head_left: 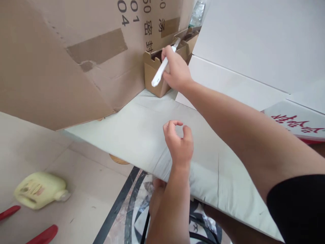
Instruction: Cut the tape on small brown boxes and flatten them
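Observation:
My right hand (177, 67) is closed around a slim white-handled knife (160, 72), with its pale flat tip pointing away from me. This hand is over the near side of a small open brown cardboard box (153, 75), whose inside is mostly hidden. Lower down, my left hand (179, 144) hovers above the pale cloth-covered table (142, 128). Its fingers are curled, with a gap between thumb and forefinger and nothing in them.
A large taped carton (101, 78) with printed characters stands at left. White panels (236, 74) and a bag with red lettering (297, 118) lie at right. A clear bottle (197, 14) is behind the box. On the floor lies a yellow jug (40, 190), near red pieces (44, 234).

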`<move>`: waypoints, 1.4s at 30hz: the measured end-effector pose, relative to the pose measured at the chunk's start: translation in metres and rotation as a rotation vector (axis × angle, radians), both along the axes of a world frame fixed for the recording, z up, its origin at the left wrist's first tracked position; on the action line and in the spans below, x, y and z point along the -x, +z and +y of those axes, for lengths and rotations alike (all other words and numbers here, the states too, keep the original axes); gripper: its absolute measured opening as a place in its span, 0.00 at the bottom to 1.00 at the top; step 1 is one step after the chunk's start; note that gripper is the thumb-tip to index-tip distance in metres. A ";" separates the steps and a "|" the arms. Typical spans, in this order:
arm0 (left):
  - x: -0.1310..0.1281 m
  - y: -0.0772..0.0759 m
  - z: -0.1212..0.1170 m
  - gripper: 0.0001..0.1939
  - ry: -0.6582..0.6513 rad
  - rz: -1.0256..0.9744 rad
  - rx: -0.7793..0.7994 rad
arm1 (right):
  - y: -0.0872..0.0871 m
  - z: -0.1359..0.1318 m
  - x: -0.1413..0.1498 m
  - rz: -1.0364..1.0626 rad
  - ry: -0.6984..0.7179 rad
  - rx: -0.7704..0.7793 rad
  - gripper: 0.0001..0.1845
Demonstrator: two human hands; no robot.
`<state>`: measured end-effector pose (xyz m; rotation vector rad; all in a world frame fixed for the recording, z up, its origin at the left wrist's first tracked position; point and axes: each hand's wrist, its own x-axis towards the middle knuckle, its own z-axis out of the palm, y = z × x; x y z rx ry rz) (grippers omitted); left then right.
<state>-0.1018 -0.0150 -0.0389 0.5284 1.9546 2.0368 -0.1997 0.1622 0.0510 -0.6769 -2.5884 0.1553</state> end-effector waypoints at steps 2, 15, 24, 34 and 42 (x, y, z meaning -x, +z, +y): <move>0.003 -0.001 -0.003 0.05 0.051 0.028 -0.010 | 0.004 0.005 0.017 -0.060 -0.013 -0.026 0.16; 0.025 0.056 -0.047 0.08 0.379 0.230 -0.363 | -0.025 -0.053 -0.109 0.044 0.142 -0.122 0.03; 0.005 0.061 -0.039 0.03 0.133 0.090 -0.319 | -0.041 -0.130 -0.350 0.299 -0.006 -0.142 0.09; -0.074 0.044 0.014 0.13 -0.344 0.434 -0.003 | -0.020 -0.151 -0.430 0.655 0.004 -0.056 0.11; -0.110 0.042 0.034 0.06 -0.449 0.488 -0.024 | -0.023 -0.156 -0.468 0.638 -0.146 0.038 0.13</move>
